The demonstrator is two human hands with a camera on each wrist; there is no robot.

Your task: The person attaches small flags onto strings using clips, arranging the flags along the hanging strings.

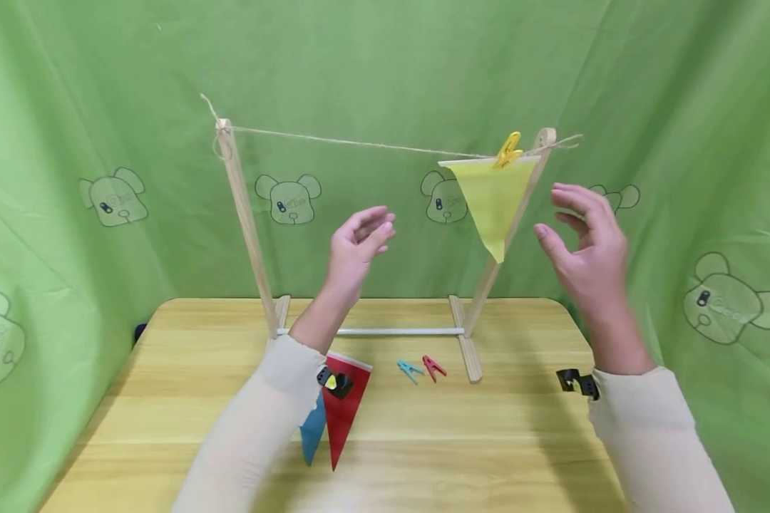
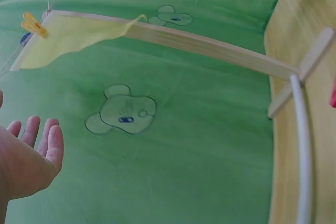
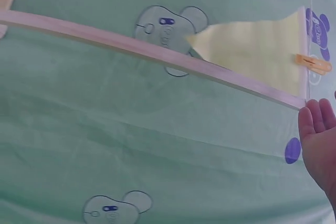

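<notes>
A yellow triangular flag (image 1: 495,199) hangs point down from the twine (image 1: 359,144), fixed by one yellow clothespin (image 1: 508,151). My right hand (image 1: 587,249) is raised just right of the flag, fingers loosely bent, holding nothing. To the flag's left, my left hand (image 1: 361,249) hovers in the air with relaxed fingers and an empty palm. The left wrist view shows that hand (image 2: 31,156) apart from the flag. On the table lie a red flag (image 1: 348,406) and a blue flag (image 1: 313,431), partly hidden by my left sleeve. A blue clothespin (image 1: 411,370) lies beside a red clothespin (image 1: 433,368).
The twine is tied between two wooden posts, the left post (image 1: 247,221) and the right post (image 1: 481,296). A white rod (image 1: 398,331) joins their feet low over the wooden table (image 1: 488,456). A green curtain (image 1: 372,64) with printed bear heads surrounds the table.
</notes>
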